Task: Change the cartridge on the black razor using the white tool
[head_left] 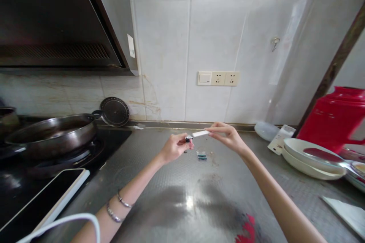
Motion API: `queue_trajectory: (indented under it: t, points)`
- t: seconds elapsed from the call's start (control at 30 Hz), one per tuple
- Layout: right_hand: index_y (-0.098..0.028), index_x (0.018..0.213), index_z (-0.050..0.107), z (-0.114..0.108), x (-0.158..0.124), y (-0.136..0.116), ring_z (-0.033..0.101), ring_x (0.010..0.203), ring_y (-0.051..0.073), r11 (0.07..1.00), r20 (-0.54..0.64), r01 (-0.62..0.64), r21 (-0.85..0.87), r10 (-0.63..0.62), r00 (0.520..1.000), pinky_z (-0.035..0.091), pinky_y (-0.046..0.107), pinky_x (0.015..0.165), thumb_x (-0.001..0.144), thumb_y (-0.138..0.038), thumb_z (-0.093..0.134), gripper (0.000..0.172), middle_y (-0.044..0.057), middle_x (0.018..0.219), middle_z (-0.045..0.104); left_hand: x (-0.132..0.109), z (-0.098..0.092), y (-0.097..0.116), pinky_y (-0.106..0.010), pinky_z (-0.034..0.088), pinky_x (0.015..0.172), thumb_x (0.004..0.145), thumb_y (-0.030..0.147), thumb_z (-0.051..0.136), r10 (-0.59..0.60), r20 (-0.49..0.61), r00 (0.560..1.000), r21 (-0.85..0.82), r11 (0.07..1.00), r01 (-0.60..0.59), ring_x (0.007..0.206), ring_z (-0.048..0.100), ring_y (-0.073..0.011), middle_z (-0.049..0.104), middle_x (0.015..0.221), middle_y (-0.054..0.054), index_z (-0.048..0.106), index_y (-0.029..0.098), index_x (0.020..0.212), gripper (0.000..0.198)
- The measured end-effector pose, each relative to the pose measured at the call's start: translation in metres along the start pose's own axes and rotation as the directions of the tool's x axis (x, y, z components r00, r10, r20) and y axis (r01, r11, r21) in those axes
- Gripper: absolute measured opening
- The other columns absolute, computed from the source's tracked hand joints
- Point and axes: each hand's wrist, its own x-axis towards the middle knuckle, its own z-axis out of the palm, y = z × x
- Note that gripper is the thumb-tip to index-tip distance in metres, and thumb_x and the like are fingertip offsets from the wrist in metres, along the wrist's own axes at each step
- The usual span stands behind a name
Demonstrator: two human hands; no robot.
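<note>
My left hand (173, 147) is closed in a pinch on a small dark and silver piece (188, 139), held above the steel counter (182, 193). My right hand (226, 136) pinches one end of a thin white stick-shaped piece (200, 133), whose free end points toward the left hand's piece. The two pieces sit a few centimetres apart. On the counter just below them lies a small teal and dark item (202, 155). Two thin bangles ring my left wrist.
A dark wok (51, 133) sits on the black stove at left, a round lid (114, 111) leaning on the wall behind. A tablet-like device (42, 201) lies front left. White bowls (310, 157), a red thermos jug (333, 117) and a small white box (281, 139) stand right.
</note>
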Motion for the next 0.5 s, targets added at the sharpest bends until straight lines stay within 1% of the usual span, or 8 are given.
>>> queue_trajectory:
  t: [0.07, 0.17, 0.33, 0.5]
  points:
    - [-0.024, 0.100, 0.070, 0.001, 0.000, 0.003, 0.056, 0.075, 0.016, 0.999, 0.005, -0.007, 0.035, 0.007, 1.000, 0.044, 0.030, 0.070, 0.080, -0.032, 0.061, 0.024, 0.005, 0.082, 0.061, 0.000, 0.000, -0.002, -0.024, 0.048, 0.066, 0.077, 0.027, 0.059, -0.015, -0.004, 1.000, -0.009, 1.000, 0.015, 0.066, 0.061, -0.0126, 0.064, 0.068, -0.003, 0.057, 0.013, 0.072, 0.015]
    - [-0.023, 0.101, 0.070, 0.003, -0.001, 0.005, 0.056, 0.077, 0.016, 0.995, 0.042, -0.027, 0.101, 0.023, 0.999, 0.044, 0.029, 0.071, 0.079, -0.033, 0.061, 0.025, 0.005, 0.083, 0.060, 0.000, 0.001, -0.003, -0.024, 0.048, 0.065, 0.076, 0.026, 0.061, -0.040, -0.003, 0.999, -0.031, 0.999, 0.040, 0.066, 0.061, -0.0128, 0.064, 0.068, -0.003, 0.057, 0.012, 0.073, 0.015]
    - [-0.022, 0.100, 0.070, 0.006, -0.003, 0.013, 0.056, 0.077, 0.017, 0.991, 0.045, -0.076, 0.111, 0.072, 0.996, 0.044, 0.030, 0.071, 0.079, -0.036, 0.061, 0.027, 0.005, 0.081, 0.061, 0.001, 0.002, 0.000, -0.025, 0.048, 0.065, 0.076, 0.032, 0.062, -0.037, 0.003, 0.999, -0.122, 0.992, 0.037, 0.066, 0.062, -0.0145, 0.063, 0.066, -0.004, 0.055, 0.012, 0.072, 0.021]
    - [-0.025, 0.100, 0.070, 0.005, -0.002, 0.005, 0.056, 0.078, 0.017, 0.988, 0.036, -0.040, 0.147, 0.035, 0.999, 0.044, 0.030, 0.073, 0.079, -0.033, 0.062, 0.024, 0.005, 0.083, 0.061, 0.001, 0.004, -0.002, -0.024, 0.047, 0.063, 0.075, 0.031, 0.063, -0.062, 0.012, 0.998, -0.112, 0.992, 0.063, 0.066, 0.062, -0.0136, 0.065, 0.067, -0.004, 0.056, 0.013, 0.073, 0.020]
